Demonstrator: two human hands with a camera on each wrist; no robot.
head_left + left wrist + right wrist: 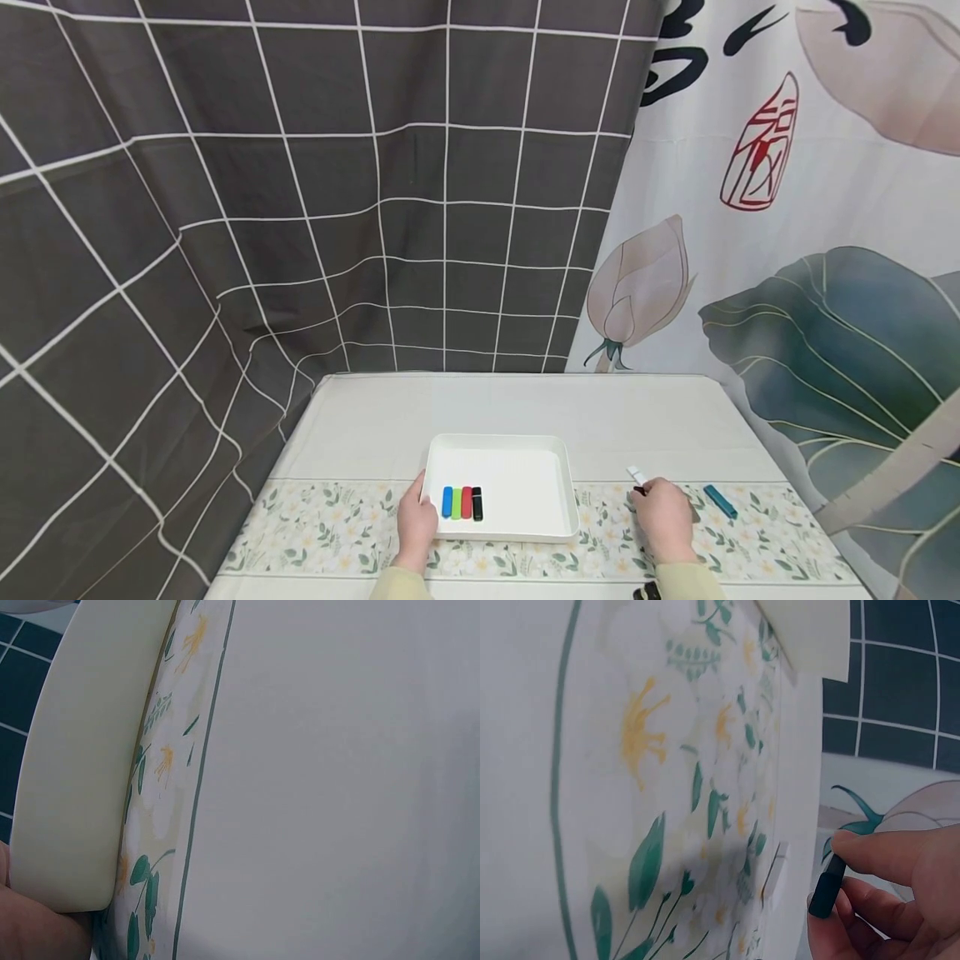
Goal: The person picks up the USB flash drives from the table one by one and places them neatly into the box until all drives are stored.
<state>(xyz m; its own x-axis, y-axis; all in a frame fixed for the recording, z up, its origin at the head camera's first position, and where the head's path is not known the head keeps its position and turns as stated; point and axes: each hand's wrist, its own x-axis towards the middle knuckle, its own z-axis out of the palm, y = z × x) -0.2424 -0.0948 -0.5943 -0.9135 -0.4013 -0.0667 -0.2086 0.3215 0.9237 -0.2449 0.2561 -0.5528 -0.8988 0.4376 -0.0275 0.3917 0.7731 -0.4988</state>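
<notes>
A shallow white tray (517,467) lies on the table, and my left hand (417,521) grips its left edge. In the left wrist view, fingers show at the lower left against the tray's side (79,772). Inside the tray, blue (447,502), green (457,504), red (467,502) and black (477,504) small sticks stand side by side at the left. To the right of the tray, my right hand (666,521) pinches a small black stick (827,889) between thumb and fingers. A white stick (636,475) lies just beyond that hand.
A teal stick (721,502) lies right of my right hand. Something greyish (696,513) peeks out beside that hand, mostly hidden. A floral band (322,525) crosses the white table (517,400). Behind hang a dark grid curtain (412,167) and a lotus-printed curtain (675,183).
</notes>
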